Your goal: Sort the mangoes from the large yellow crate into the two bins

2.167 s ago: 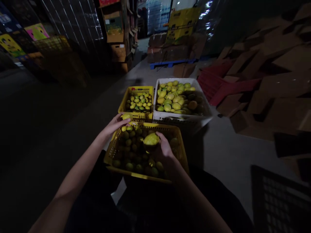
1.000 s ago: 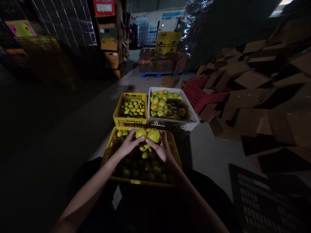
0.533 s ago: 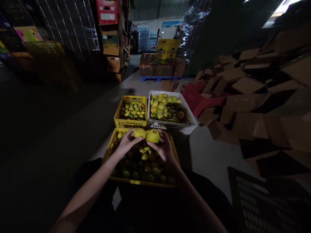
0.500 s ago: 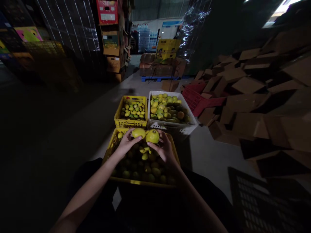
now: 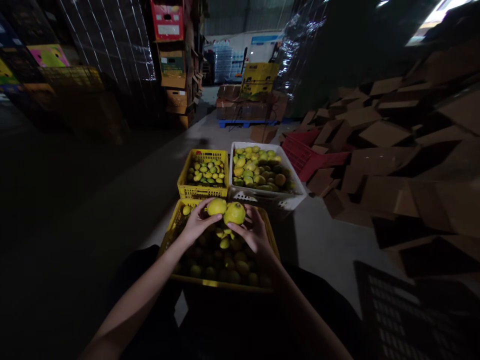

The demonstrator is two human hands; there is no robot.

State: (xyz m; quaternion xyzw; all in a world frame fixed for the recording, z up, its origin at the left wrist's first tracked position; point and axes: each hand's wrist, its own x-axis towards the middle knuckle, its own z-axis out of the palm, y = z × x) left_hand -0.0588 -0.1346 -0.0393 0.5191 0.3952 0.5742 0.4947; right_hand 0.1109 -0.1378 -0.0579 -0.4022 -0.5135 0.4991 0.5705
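Note:
My left hand (image 5: 195,223) is closed around a yellow lemon (image 5: 216,206). Beside it, my right hand (image 5: 255,230) grips a second, rounder lemon (image 5: 235,213) with its blossom end facing up. The two fruits are side by side, close together or touching. Both are held above a large yellow crate (image 5: 221,285) of lemons, much of it in shadow. Beyond that crate stand a smaller yellow crate (image 5: 202,192) on the left and a white crate (image 5: 300,192) on the right, each holding many yellow and greenish lemons.
A red crate (image 5: 304,155) lies tilted at the right against a heap of cardboard boxes (image 5: 386,134). Stacked cartons (image 5: 173,70) rise at the back left. Farther back, a blue pallet (image 5: 240,122) carries boxes. Concrete floor (image 5: 150,170) surrounds the crates.
The left hand's lemon has turned slightly and moved a little right, closer to the other one. The right hand still grips its lemon. The whole view has shifted slightly.

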